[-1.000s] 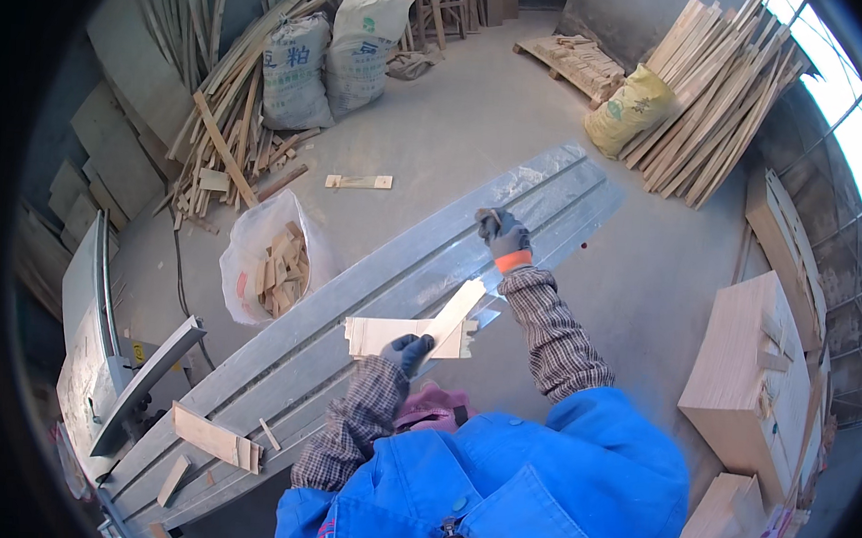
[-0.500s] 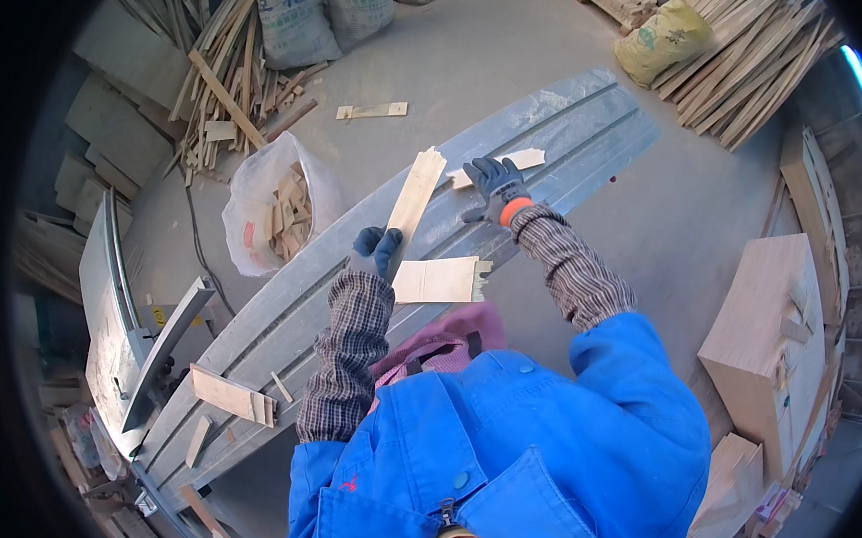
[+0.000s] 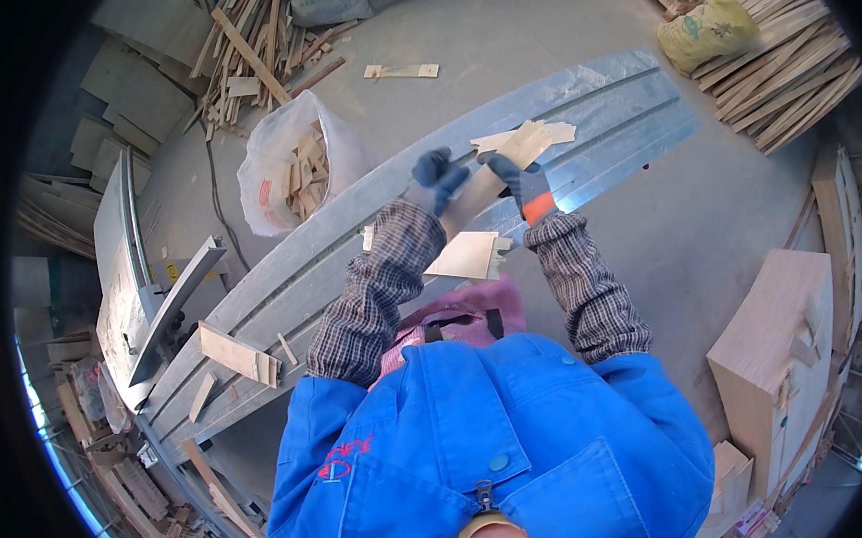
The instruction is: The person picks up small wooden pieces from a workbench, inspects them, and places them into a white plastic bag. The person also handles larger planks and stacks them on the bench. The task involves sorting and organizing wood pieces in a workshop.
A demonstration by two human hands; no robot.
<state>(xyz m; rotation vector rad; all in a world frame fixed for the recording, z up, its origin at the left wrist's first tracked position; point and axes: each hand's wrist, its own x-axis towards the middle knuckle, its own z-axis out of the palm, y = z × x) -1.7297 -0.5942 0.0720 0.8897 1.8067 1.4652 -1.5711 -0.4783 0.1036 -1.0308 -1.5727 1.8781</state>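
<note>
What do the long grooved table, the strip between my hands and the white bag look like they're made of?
Long grooved table: probably bare metal, going by its grey sheen and bright reflections at the far end. Strip: apparently unfinished wood, pale tan without visible gloss, though blur hides its grain. White bag: likely thin plastic, since it looks creased and slightly see-through.
</note>
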